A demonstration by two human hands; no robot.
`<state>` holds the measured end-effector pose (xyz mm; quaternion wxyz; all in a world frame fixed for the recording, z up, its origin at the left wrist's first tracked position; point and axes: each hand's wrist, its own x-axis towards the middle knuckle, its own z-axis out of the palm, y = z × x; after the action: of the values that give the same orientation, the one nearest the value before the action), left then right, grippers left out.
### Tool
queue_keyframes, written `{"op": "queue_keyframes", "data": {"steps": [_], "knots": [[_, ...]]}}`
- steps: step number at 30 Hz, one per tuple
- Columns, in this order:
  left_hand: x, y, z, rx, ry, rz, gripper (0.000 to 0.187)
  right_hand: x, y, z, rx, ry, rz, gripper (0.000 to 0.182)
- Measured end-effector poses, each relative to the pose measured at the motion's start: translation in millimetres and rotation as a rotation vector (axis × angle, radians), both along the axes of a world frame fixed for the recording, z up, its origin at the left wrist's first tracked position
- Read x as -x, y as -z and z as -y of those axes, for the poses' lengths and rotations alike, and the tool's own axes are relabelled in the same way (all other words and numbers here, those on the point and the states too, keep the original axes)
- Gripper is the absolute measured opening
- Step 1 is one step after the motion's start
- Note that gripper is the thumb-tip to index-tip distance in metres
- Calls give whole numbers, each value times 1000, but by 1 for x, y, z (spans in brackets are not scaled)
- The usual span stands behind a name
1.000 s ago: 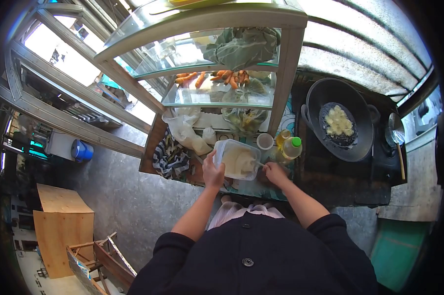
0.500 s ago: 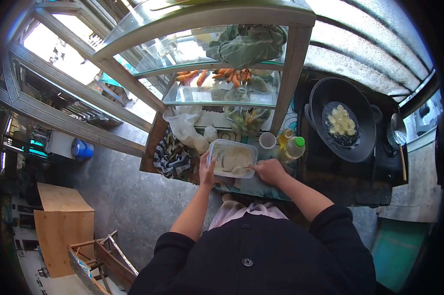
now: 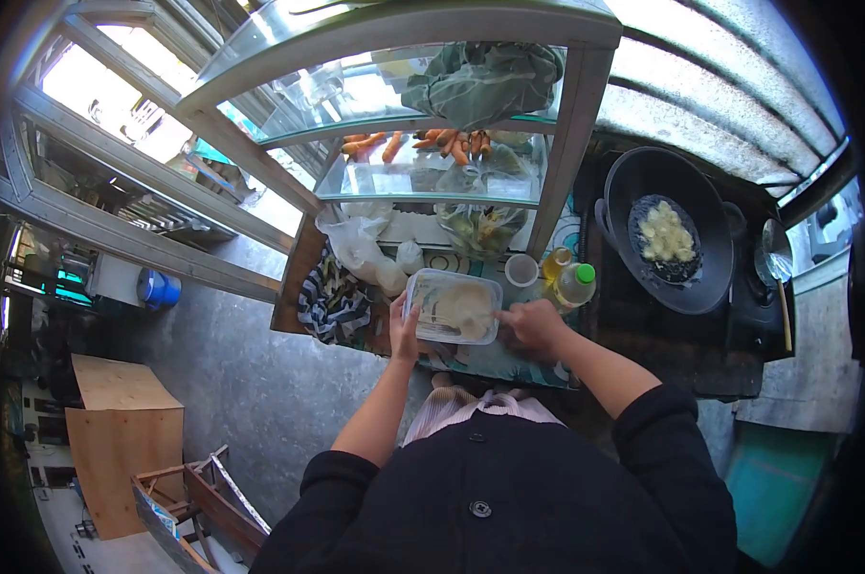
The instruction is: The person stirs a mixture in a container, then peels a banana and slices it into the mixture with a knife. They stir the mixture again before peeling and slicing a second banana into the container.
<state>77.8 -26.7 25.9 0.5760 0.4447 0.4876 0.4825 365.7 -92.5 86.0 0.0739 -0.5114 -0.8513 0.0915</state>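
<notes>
A clear plastic tub (image 3: 423, 335) of pale batter (image 3: 468, 306) sits at the counter's front edge, tilted slightly. My left hand (image 3: 403, 328) grips its left side, thumb over the rim. At the right rim, my right hand (image 3: 536, 327) is closed around a spoon, mostly hidden by the fingers and the batter. Just behind that hand are a white plastic cup (image 3: 521, 271), an oil bottle with a green cap (image 3: 575, 285) and a smaller bottle of yellow oil (image 3: 555, 261).
On the stove to the right, a dark wok (image 3: 633, 263) holds pale frying pieces (image 3: 667, 232) in bubbling oil. A ladle (image 3: 775, 256) lies beside it. Behind the tub stands a glass case (image 3: 595, 115) with carrots (image 3: 461, 145). A striped cloth (image 3: 332, 304) and plastic bags (image 3: 351, 244) lie left.
My right hand has shifted slightly right and toward me, and the spoon shows less in the batter. My left hand keeps its hold on the tub.
</notes>
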Motion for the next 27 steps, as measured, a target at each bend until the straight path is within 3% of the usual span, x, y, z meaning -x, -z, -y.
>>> {"op": "queue_keyframes", "data": {"steps": [1,3,10,13,16,18,22,24,25,27], "knots": [[-1,1,1,2,-4,1,53,7,5,-2,2,-4,1,40],[-1,2,-2,-32,15,-86,53,24,19,-7,-136,212,-213,40],[2,-5,0,46,-10,12,53,5,17,12,83,28,-93,41],[-2,-7,4,94,-9,7,52,18,18,0,-79,220,-249,42],[1,-9,0,79,4,-10,53,22,25,-4,75,258,-226,41],[4,-13,2,176,-19,125,55,4,25,-4,291,157,-101,40],[2,-17,10,177,45,82,56,19,17,-15,317,168,-118,39],[3,-13,7,198,54,97,55,44,15,-20,184,356,-420,41],[4,-11,6,197,54,95,55,44,13,-20,183,355,-422,41],[5,-10,4,187,35,70,55,44,8,-22,328,105,-101,40]]}}
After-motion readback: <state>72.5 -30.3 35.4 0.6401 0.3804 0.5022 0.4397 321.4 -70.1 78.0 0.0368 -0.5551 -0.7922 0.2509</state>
